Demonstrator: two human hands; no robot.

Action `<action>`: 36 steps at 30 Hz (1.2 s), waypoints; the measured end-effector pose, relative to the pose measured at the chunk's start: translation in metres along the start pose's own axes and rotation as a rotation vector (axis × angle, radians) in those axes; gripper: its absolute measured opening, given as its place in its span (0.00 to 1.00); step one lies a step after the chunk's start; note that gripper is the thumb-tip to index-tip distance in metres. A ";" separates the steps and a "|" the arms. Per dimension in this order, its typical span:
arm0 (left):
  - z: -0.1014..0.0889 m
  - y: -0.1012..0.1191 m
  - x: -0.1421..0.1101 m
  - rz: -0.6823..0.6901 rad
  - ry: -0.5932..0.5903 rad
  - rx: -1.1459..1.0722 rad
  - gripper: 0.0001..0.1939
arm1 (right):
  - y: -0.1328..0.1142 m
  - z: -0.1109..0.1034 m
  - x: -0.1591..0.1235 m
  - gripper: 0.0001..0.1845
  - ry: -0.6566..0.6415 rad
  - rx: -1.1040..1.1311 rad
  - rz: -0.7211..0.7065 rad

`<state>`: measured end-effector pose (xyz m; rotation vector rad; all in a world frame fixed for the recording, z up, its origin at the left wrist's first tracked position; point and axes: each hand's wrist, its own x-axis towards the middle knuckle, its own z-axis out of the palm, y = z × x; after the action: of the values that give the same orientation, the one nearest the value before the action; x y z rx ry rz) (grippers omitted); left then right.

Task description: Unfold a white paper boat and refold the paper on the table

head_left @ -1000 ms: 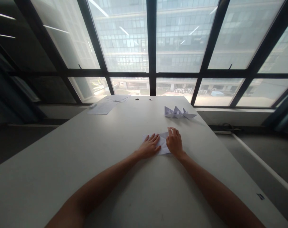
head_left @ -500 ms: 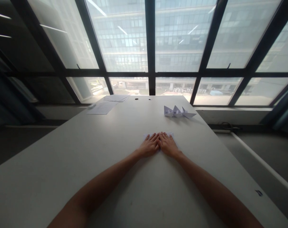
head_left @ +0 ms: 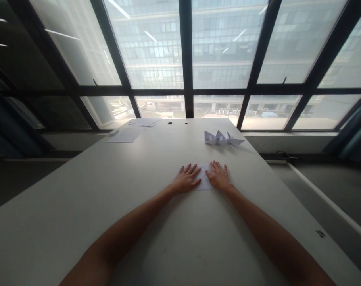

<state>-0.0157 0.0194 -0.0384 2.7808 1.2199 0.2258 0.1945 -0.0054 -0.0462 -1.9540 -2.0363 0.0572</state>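
Note:
A folded sheet of white paper (head_left: 203, 180) lies flat on the white table (head_left: 133, 171), between and partly under my hands. My left hand (head_left: 186, 179) rests palm down over its left side, fingers spread. On its right side my right hand (head_left: 219, 175) presses flat, also with the fingers apart. The parts of the paper beneath both palms are hidden. Beyond my right hand, several folded paper boats (head_left: 220, 138) stand in a row, touching or overlapping one another.
Loose white sheets (head_left: 125, 135) lie at the table's far left corner. Two small dark spots, one a round hole (head_left: 169, 123), show near the far edge. A dark mark (head_left: 320, 234) sits by the right edge. Tall windows (head_left: 156, 47) rise behind the table.
My hands were together over the middle of the paper. They have slid apart, the right one moving right, so the paper's middle now shows.

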 end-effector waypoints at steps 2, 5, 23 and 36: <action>-0.002 0.001 0.000 0.000 -0.011 0.005 0.34 | -0.006 -0.004 0.000 0.31 0.091 -0.017 -0.003; -0.004 0.002 -0.001 0.010 -0.016 0.001 0.34 | -0.021 -0.011 0.001 0.31 0.220 -0.018 -0.077; -0.009 -0.002 -0.001 -0.036 -0.067 0.047 0.39 | -0.014 0.001 0.000 0.37 -0.155 -0.002 -0.077; -0.019 0.008 0.001 -0.051 0.188 0.177 0.31 | -0.020 0.002 -0.004 0.36 -0.100 -0.006 -0.033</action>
<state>-0.0126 0.0154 -0.0184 2.9297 1.4156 0.4025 0.1744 -0.0101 -0.0436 -1.9571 -2.1333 0.1439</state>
